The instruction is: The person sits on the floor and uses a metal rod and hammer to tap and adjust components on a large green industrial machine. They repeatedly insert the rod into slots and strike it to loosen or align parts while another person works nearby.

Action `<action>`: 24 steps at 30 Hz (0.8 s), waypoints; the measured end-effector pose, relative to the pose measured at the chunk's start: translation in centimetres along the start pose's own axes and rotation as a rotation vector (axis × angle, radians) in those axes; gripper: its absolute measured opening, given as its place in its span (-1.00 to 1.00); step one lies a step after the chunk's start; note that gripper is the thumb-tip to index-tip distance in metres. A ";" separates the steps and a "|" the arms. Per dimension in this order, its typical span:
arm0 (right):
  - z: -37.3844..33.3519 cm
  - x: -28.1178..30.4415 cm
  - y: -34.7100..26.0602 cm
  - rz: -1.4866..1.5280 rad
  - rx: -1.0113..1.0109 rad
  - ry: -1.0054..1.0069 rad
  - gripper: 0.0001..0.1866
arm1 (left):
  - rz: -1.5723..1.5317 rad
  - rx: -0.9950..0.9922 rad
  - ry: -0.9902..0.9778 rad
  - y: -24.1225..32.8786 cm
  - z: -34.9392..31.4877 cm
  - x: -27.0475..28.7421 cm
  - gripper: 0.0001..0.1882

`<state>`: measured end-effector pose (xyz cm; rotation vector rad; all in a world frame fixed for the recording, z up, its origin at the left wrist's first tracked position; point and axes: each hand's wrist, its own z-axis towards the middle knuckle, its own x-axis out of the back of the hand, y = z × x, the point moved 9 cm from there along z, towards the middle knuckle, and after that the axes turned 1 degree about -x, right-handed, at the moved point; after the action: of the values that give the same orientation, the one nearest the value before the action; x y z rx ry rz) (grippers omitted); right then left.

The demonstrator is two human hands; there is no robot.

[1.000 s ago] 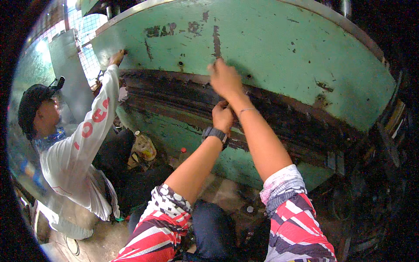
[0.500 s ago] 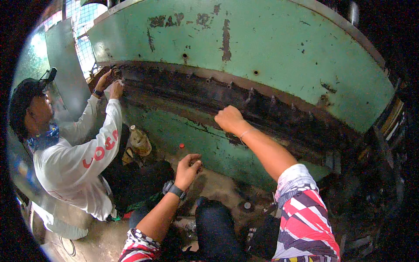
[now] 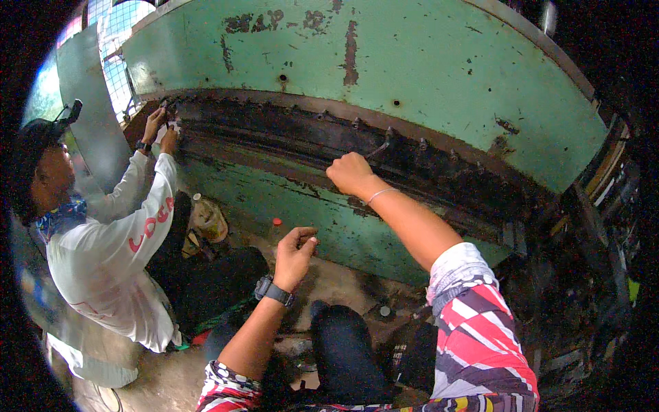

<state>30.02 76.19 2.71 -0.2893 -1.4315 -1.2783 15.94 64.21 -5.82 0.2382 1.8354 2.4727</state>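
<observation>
My right hand [image 3: 351, 173] is closed in a fist in front of the dark, greasy channel [image 3: 274, 130] of a large green machine. From the fist a slim, curved metal wrench [image 3: 379, 145] reaches up to one of the bolts [image 3: 390, 132] along the channel's upper edge. Most of its handle is hidden in the fingers. My left hand [image 3: 294, 257] hovers lower, above the floor, with loosely bent fingers and the thumb apart from them. Nothing shows in it.
A co-worker in a white long-sleeved shirt [image 3: 113, 268] crouches at the left, both hands at the channel's far left end. A cloudy plastic jug [image 3: 208, 221] and a red cap [image 3: 276, 222] are near the machine's base. Dark clutter lines the right side.
My right hand has shifted slightly up and left in view, and the wrench shows more clearly beside it. My left hand stays raised, slightly higher. The view has shifted a little.
</observation>
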 end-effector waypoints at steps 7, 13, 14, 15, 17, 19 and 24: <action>-1.8 -0.6 0.4 -0.099 -0.022 -0.096 -0.89 | -0.033 -0.006 -0.007 1.7 -0.1 1.0 -0.77; -2.5 2.3 1.2 -0.150 -0.222 -0.109 -0.86 | 0.058 -0.065 -0.005 2.4 -0.3 0.7 -0.78; -2.8 2.3 2.0 -0.153 -0.242 -0.117 -0.86 | 0.077 -0.077 -0.003 2.5 -0.4 0.7 -0.78; -3.1 2.3 3.0 -0.156 -0.263 -0.126 -0.86 | 0.096 -0.088 -0.001 2.5 -0.3 0.7 -0.78; -3.4 2.3 3.6 -0.163 -0.223 -0.214 -0.84 | 0.101 -0.102 0.008 2.4 -0.3 0.9 -0.78; -4.0 2.0 2.6 -0.117 -0.209 -0.237 -0.86 | 0.067 -0.104 0.027 1.9 -0.1 1.0 -0.78; -4.0 4.0 -0.9 0.100 -0.114 -0.193 -0.69 | 0.110 -0.093 0.026 1.9 -0.4 0.7 -0.77</action>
<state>30.22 70.79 4.61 -0.5666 -1.4883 -1.2791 15.29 63.40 -4.00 0.3125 1.7559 2.6389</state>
